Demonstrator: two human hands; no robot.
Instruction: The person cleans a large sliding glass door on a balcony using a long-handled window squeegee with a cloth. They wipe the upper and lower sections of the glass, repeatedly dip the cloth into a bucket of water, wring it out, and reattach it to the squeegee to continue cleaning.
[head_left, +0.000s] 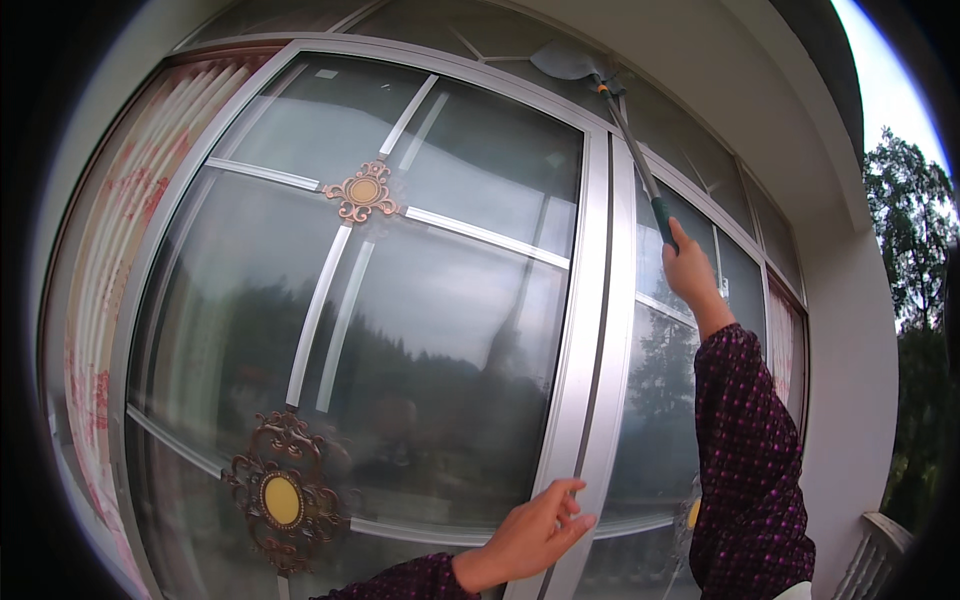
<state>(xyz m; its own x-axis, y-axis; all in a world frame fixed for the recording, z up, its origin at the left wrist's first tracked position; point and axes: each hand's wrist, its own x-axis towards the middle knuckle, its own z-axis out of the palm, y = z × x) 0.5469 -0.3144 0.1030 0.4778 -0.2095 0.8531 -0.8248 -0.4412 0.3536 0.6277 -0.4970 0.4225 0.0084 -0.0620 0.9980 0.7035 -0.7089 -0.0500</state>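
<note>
My right hand (688, 264), arm raised, is closed around the green grip of a long-handled cleaning tool (636, 154). The metal pole slopes up and to the left to a pale cloth-like head (568, 62), which lies against the upper window panes above the door frame. Low in the view, my left hand (531, 534) holds nothing, its fingers partly bent and apart. It is in front of the silver metal frame (589, 315) between two glass panels; whether it touches the frame I cannot tell. Dark sleeves with a purple pattern cover both arms.
The large glass panel (442, 300) carries ornate bronze-coloured medallions (365, 190) and reflects trees and sky. A floral curtain (124, 225) hangs at the left. To the right are a pale wall (851, 360), a balustrade (874, 555) and a tree (911, 225).
</note>
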